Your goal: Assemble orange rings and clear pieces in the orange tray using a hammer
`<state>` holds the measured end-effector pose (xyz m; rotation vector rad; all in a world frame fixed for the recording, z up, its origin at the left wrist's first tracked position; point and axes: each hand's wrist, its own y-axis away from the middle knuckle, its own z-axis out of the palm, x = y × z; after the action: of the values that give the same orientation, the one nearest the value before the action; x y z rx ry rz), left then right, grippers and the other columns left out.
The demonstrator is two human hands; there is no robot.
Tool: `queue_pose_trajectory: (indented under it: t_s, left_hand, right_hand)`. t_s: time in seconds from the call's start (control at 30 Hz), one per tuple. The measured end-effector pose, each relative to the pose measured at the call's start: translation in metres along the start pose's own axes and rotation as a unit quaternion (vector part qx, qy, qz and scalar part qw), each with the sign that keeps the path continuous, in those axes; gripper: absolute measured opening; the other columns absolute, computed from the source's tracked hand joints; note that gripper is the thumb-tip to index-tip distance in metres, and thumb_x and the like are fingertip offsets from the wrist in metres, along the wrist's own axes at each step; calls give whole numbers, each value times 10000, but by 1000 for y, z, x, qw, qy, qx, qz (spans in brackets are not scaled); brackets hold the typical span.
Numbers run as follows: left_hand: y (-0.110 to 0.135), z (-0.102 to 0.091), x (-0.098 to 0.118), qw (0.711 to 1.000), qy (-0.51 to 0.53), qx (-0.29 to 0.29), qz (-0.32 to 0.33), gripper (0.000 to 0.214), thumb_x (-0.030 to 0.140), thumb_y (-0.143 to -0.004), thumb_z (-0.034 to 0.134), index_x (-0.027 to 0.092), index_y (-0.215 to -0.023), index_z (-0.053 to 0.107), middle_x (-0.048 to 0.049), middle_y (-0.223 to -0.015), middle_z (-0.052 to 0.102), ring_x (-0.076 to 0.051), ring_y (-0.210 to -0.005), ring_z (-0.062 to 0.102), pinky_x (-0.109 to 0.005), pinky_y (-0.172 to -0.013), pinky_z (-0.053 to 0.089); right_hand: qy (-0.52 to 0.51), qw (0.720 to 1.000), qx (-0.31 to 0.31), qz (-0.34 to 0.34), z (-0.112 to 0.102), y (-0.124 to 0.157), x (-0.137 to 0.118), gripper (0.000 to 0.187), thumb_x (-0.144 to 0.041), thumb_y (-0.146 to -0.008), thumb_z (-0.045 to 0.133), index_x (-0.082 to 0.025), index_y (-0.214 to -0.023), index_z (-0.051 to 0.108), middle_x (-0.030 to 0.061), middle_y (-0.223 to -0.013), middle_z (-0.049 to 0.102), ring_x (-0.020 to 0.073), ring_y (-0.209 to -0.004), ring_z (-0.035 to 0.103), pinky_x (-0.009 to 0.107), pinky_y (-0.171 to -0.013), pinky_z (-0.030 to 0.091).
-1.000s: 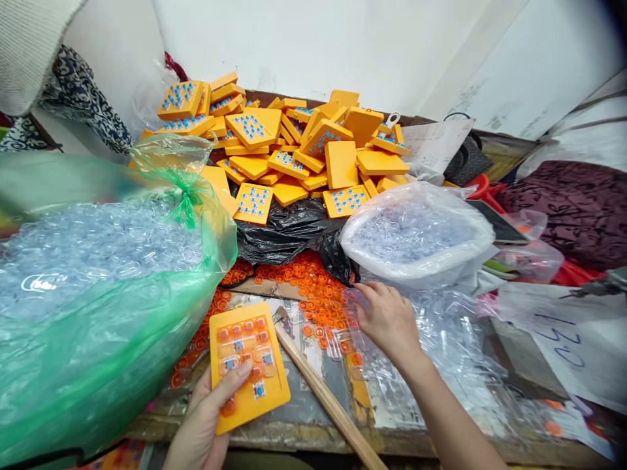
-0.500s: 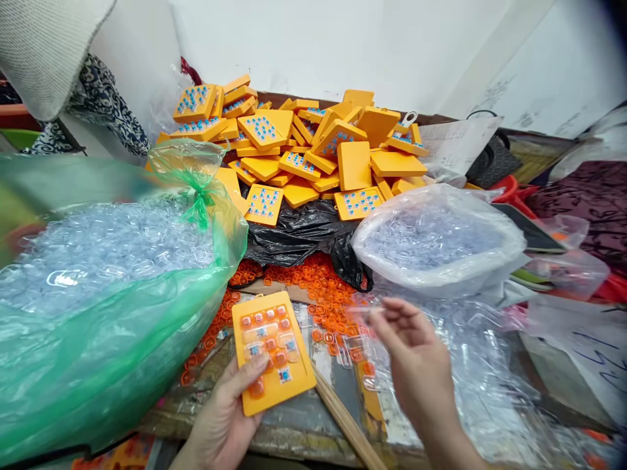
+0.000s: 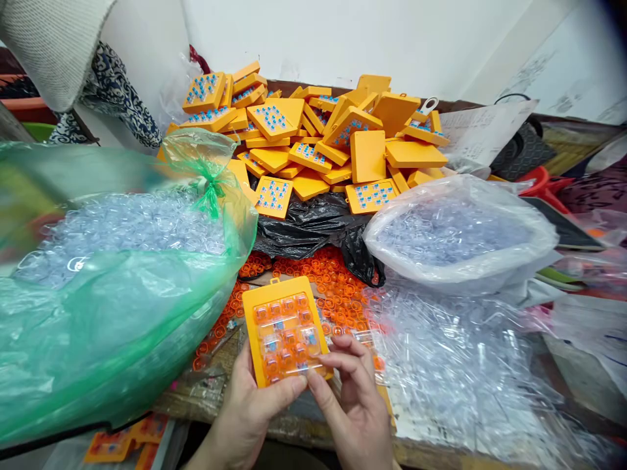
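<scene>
My left hand (image 3: 255, 411) grips a yellow plastic panel (image 3: 285, 329) from below, thumb on its lower edge. Orange and blue pieces sit in the panel's slots under clear covers. My right hand (image 3: 350, 398) has come to the panel's lower right corner, fingers pinched on a small clear piece (image 3: 313, 370) pressed against the panel. Loose orange rings (image 3: 337, 287) lie on the table just behind the panel.
A heap of yellow panels (image 3: 318, 140) rests on black plastic (image 3: 313, 225) at the back. A green bag of clear pieces (image 3: 108, 287) fills the left. A white bag of clear pieces (image 3: 460, 235) sits right, with loose clear covers (image 3: 465, 372) spread below it.
My right hand left the clear pieces on the right and moved left to the panel with a clear piece. My left hand lifted the panel slightly toward the centre.
</scene>
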<state>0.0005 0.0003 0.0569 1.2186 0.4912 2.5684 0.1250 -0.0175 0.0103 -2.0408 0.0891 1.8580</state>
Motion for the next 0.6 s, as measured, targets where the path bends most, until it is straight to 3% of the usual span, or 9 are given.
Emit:
queue_pose_trajectory:
  t_s: [0.1, 0.17, 0.33, 0.43, 0.6]
  left_hand:
    - [2, 0, -1, 1000, -3, 29, 11, 517, 166, -547, 843, 138, -1028, 654, -133, -1014, 747, -317, -944, 697, -375, -846, 548]
    - [4, -2, -4, 998, -13, 50, 19, 504, 164, -536, 848, 143, -997, 647, -121, -977, 753, -299, -905, 705, -357, -812, 559]
    - [6, -8, -12, 998, -24, 51, 19, 495, 169, -550, 851, 139, -993, 633, -124, -980, 752, -265, -877, 705, -328, -799, 556]
    - [9, -11, -11, 999, -3, 30, -15, 549, 180, -552, 859, 140, -1051, 634, -134, -1026, 744, -282, -927, 698, -341, -837, 544]
    - [19, -24, -5, 998, 19, -2, -55, 553, 345, -499, 903, 134, -965, 693, -160, -1010, 744, -345, -947, 692, -404, -837, 543]
  right_hand:
    - [-157, 973, -28, 167, 10, 3, -13, 223, -364, -802, 706, -269, -893, 527, 31, -1011, 600, 178, -949, 614, 277, -785, 522]
    - [-222, 948, -45, 225, 13, 3, -20, 301, -369, -772, 734, -268, -859, 464, -4, -884, 628, 155, -808, 617, 257, -715, 516]
    - [-259, 932, -24, 254, 13, 4, -19, 400, -328, -706, 794, -258, -810, 415, -34, -832, 620, 138, -782, 611, 248, -725, 504]
    - [-238, 937, -42, 254, 8, 7, -15, 446, -355, -732, 772, -291, -1015, 433, -13, -927, 624, 171, -886, 632, 303, -804, 504]
    - [-190, 940, -119, 259, -1, 18, -19, 758, -450, -744, 751, -331, -1334, 290, 49, -1132, 606, 225, -1036, 627, 387, -916, 481]
